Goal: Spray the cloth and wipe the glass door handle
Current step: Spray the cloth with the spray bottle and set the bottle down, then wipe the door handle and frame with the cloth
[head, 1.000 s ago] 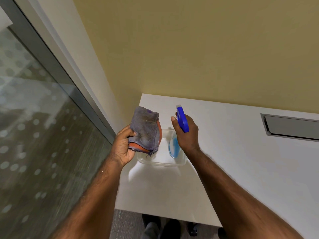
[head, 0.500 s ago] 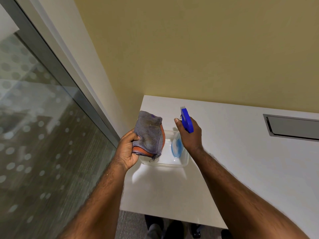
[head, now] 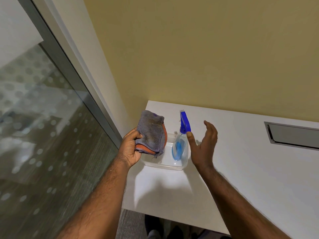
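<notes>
Left hand (head: 130, 149) gripping cloth (head: 151, 133), right hand (head: 202, 145) spread beside spray bottle (head: 181, 140)

In front of you is a white table (head: 241, 169), its far edge flush against a yellow wall (head: 207, 57) and its left corner close to the frame of a glass door (head: 43, 135). A clear plastic tub (head: 165, 163) sits directly on the table near that left corner. A spray bottle (head: 180, 145) with a blue head stands upright inside the tub. Set into the tabletop at your far right is a grey rectangular hatch (head: 293, 135).
</notes>
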`<state>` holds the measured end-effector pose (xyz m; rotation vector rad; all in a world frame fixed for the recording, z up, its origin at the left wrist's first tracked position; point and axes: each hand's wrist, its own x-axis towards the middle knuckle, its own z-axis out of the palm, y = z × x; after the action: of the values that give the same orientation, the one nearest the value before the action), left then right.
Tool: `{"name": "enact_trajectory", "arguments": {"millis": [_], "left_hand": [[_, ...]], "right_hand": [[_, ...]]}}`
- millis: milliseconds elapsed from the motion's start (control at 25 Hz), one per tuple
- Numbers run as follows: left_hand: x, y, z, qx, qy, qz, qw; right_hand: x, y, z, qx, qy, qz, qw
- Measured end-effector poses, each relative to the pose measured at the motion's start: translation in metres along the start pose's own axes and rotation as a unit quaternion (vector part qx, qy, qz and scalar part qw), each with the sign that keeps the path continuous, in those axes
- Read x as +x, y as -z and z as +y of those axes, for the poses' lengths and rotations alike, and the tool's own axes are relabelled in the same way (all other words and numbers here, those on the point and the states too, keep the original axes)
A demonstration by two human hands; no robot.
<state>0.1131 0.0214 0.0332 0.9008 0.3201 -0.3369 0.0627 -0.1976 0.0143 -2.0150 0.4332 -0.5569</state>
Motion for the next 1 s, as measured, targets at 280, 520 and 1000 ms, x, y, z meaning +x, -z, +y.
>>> {"name": "enact_trajectory", "arguments": {"millis": [280, 520, 1000], "left_hand": [[-0.048, -0.021, -0.008, 0.006, -0.021, -0.018, 1.0], [-0.105, -0.008, -0.004, -0.008, -0.066, -0.022, 0.998], [-0.255, 0.072, 0.006, 0.205, -0.167, 0.065, 0.962]], "right_hand": [[-0.08, 0.0, -0.03, 0.188, -0.238, -0.22, 0.927], [-0.083, -0.006, -0.08, 0.327, -0.2, -0.311, 0.87], [-0.213, 0.024, -0.149, 0.425, -0.233, -0.397, 0.779]]}}
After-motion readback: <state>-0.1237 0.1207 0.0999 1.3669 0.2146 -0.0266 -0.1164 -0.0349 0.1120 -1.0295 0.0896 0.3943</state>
